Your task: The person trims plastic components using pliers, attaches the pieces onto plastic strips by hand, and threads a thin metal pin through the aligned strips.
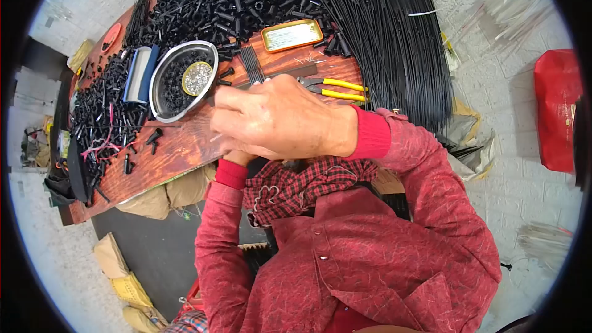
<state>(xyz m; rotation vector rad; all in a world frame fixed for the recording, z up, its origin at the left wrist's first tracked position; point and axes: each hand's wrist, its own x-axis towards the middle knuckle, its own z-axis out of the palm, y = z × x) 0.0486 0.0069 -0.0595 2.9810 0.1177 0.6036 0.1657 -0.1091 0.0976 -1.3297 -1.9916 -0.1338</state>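
My right hand (280,117) is over the near edge of the wooden table, its fingers curled closed. What they hold, if anything, is hidden. My left hand (239,155) is mostly covered by the right one, and its fingers do not show. Just beyond the hands lies a row of thin black rods (251,65). Pliers with yellow handles (344,89) rest beside my right hand. To the left stands a metal-rimmed bowl (156,89) of small black parts, with a round tin (197,79) of small silvery pieces in it.
Black tubular parts (246,0) are heaped across the back of the table (185,148). Long black rods (394,37) form a thick bundle at the right. An orange-rimmed tin (291,35) holds thin silvery pieces. A blue box (141,74) sits left of the bowl.
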